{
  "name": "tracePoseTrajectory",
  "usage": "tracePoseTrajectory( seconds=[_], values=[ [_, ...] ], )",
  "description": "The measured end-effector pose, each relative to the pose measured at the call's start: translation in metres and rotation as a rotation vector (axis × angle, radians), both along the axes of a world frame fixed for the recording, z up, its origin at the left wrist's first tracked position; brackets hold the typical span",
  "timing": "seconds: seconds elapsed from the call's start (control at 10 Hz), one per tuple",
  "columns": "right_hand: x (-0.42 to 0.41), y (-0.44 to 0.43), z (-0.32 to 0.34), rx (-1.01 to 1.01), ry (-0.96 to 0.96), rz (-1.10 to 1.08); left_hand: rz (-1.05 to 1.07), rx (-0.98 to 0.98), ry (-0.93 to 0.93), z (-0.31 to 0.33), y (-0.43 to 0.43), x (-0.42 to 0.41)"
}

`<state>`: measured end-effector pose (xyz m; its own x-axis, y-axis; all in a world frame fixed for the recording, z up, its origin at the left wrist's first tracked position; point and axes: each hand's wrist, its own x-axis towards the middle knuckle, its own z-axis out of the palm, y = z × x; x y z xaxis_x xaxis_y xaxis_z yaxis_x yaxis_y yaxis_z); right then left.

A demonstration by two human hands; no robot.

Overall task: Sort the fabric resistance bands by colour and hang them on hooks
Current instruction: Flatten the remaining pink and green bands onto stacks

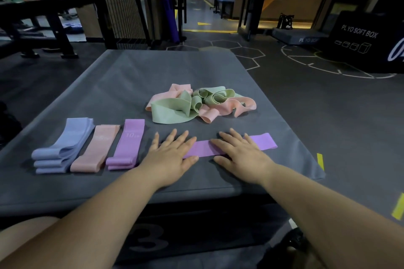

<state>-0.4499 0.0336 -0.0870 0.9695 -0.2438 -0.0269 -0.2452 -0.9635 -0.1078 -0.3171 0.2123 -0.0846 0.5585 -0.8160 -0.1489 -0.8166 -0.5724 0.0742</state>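
A purple band lies flat across the front of a grey cloth-covered box. My left hand presses its left end with straight fingers. My right hand lies flat on its middle; the band's right end sticks out past it. To the left sit sorted piles: folded blue bands, a peach band and folded purple bands. Behind my hands lies a tangled heap of green bands and pink bands. No hooks are in view.
The box stands on a dark gym floor with white hexagon lines. A black plyo soft box is at the far right, a black bench frame at the far left, and an open corridor straight ahead.
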Motion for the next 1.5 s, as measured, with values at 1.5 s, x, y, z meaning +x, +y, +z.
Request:
tracePoseTrajectory(
  seconds=[1.5],
  values=[
    [0.032,0.043,0.025,0.388,-0.176,0.088,0.33,-0.258,0.182,0.029,0.006,0.02]
  ],
)
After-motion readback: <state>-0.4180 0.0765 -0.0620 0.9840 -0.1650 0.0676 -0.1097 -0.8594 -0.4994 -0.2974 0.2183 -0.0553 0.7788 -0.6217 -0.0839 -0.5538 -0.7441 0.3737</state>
